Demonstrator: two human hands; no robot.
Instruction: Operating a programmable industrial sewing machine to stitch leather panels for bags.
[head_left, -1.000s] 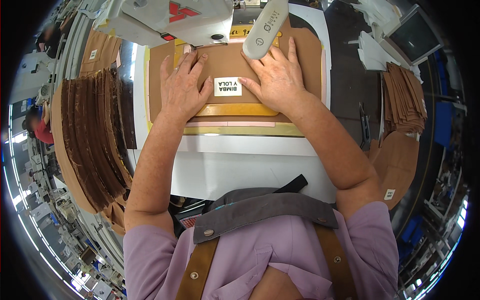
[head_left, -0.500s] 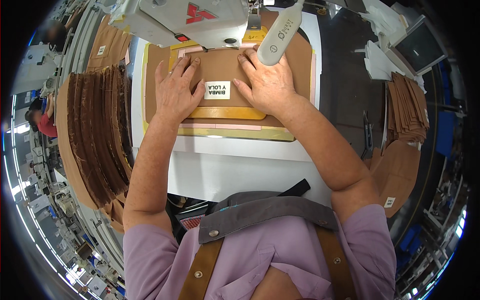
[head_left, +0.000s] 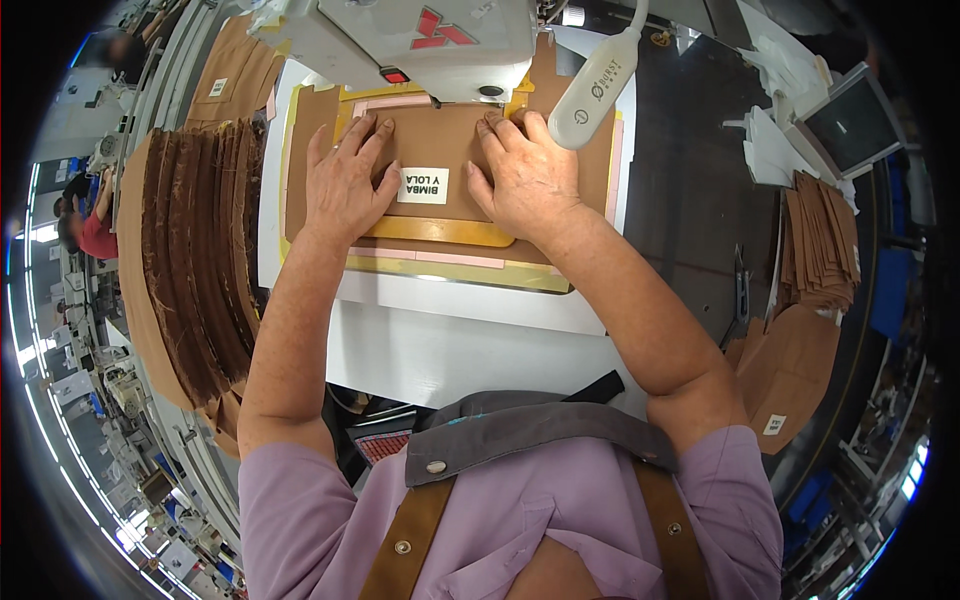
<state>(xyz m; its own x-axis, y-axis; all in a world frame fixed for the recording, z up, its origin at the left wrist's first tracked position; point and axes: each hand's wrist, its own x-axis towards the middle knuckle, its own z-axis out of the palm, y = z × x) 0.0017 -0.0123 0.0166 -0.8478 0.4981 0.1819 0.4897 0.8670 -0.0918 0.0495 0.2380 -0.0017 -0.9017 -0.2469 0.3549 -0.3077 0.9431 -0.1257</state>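
Observation:
A flat brown fabric panel lies in a template with yellow edging, under the head of a white sewing machine. My left hand rests flat on its left part, fingers stretched toward the machine. On the right part of the panel, my right hand lies flat too, fingers slightly bent and apart. Between the hands sits a white label with dark lettering. A yellow strip runs across the panel close to my wrists. The machine head hides the panel's far middle.
A thick stack of brown pieces stands at the left. More brown pieces are piled at the right, near a pair of snips. A grey lamp hangs above my right hand. A screen stands at the far right.
The view has shifted slightly. The machine head and lamp appear farther right against the panel. Both hands stay flat on the panel in nearly the same places.

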